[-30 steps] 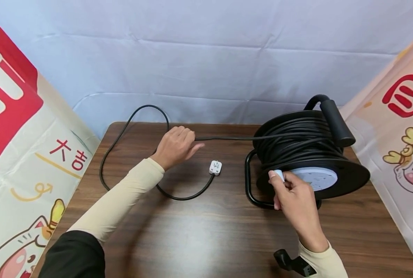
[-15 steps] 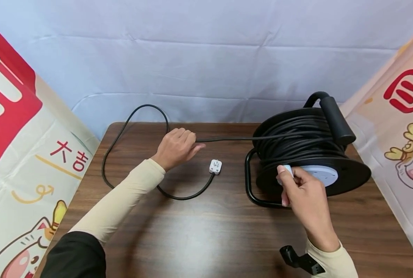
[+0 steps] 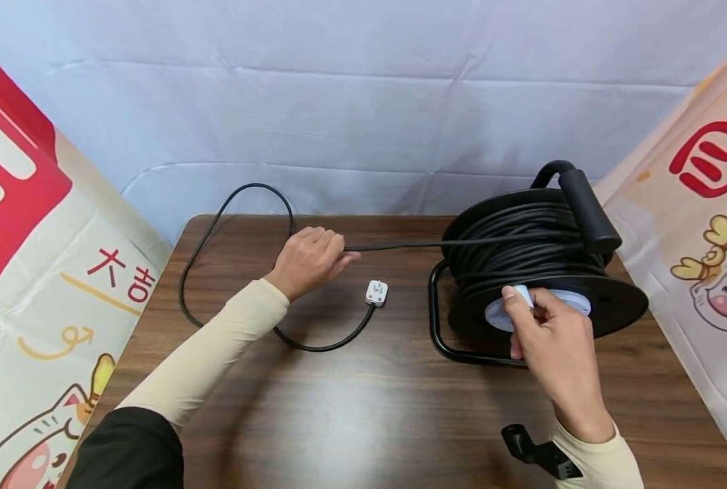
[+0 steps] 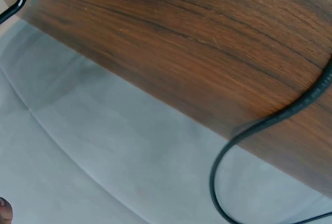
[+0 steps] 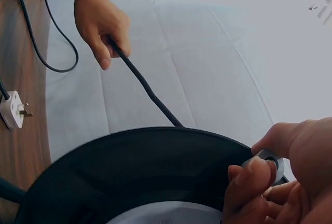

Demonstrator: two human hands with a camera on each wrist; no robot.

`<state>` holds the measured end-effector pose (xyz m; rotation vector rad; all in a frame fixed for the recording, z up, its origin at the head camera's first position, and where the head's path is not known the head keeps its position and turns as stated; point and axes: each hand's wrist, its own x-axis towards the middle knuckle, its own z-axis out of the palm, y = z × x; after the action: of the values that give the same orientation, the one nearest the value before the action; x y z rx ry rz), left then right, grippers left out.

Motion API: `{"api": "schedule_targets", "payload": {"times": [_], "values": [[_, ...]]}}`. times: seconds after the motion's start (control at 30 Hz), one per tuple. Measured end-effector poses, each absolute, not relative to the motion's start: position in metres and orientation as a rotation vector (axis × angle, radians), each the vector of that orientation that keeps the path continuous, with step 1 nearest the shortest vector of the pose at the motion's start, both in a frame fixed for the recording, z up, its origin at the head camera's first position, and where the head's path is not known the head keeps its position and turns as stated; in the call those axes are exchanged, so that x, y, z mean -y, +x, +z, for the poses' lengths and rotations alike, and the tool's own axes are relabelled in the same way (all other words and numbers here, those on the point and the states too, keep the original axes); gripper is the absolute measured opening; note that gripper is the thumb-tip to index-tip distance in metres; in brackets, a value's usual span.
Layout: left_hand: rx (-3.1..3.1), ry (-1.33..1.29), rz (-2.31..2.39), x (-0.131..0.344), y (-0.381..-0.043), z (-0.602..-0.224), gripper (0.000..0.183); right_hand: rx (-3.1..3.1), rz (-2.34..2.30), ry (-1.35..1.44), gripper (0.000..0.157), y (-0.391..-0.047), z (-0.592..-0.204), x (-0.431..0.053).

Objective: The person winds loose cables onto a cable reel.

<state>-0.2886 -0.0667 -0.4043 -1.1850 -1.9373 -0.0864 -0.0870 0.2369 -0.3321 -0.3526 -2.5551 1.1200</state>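
A black cable reel [image 3: 510, 261] stands on its tube frame at the table's right, wound with many turns of cable. On its near face, my right hand [image 3: 556, 339] pinches a small pale crank knob [image 3: 524, 293] between thumb and fingers. To the left, my left hand [image 3: 310, 259] grips the black cable [image 3: 394, 245], which runs fairly straight from there to the reel. The right wrist view shows the cable entering that fist. Beyond it, the loose end loops over the table to a white plug [image 3: 376, 293], lying with its pins up.
The wooden table [image 3: 333, 407] meets a pale cloth backdrop [image 3: 351, 129] behind. Printed panels flank both sides. The reel's padded carrying handle [image 3: 590, 210] slants above the drum. A black device [image 3: 541, 451] is strapped to the right wrist.
My right hand has moved right across the reel's face, carrying the knob with it. The pale centre disc shows more on its left side now. My left hand has hardly moved.
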Motion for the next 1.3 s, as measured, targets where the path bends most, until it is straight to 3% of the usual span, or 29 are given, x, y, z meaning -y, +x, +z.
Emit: {"api": "schedule_targets", "payload": {"times": [0.57, 1.3], "values": [[1.965, -1.176, -0.092, 0.072, -0.287, -0.404, 0.036, 2.508, 1.15, -0.369, 0.032, -0.086, -0.326, -0.247], [1.995, -1.146, -0.078, 0.079, -0.289, -0.402, 0.039, 2.498, 1.196, -0.439, 0.038, -0.083, -0.317, -0.262]]}}
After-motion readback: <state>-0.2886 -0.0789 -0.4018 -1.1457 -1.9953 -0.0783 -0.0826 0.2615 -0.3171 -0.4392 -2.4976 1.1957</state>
